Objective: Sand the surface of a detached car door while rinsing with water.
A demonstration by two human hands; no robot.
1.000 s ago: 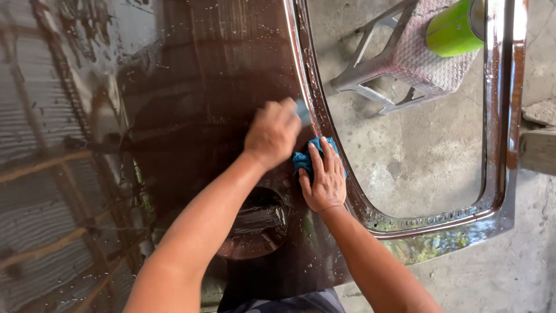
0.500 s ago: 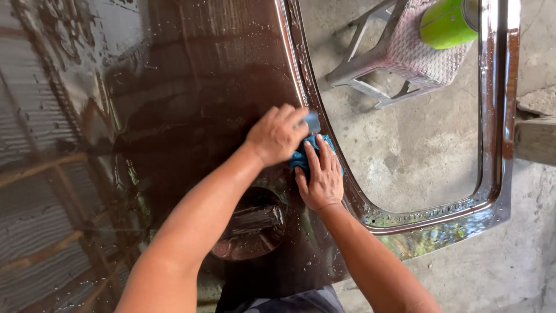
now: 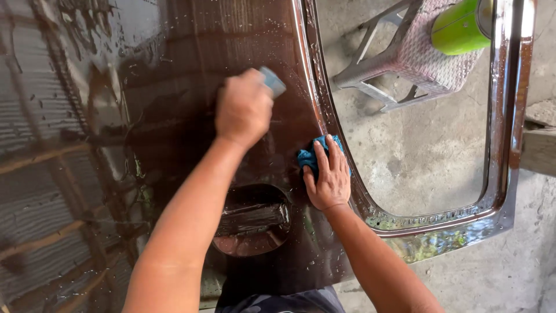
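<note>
A wet, glossy brown car door lies flat below me. My left hand is closed around a small grey-blue block and presses it on the panel near the window edge. My right hand lies flat, fingers spread, on a crumpled blue cloth held against the door beside the window frame. The oval handle recess sits just below and between my forearms.
Through the door's window opening, bordered by its shiny frame, the concrete floor shows. A plastic stool with a woven top stands there, next to a green container. A wooden beam end juts in at right.
My left hand has slid up and to the left with the block, away from my right hand. The right hand stays pressed on the blue cloth.
</note>
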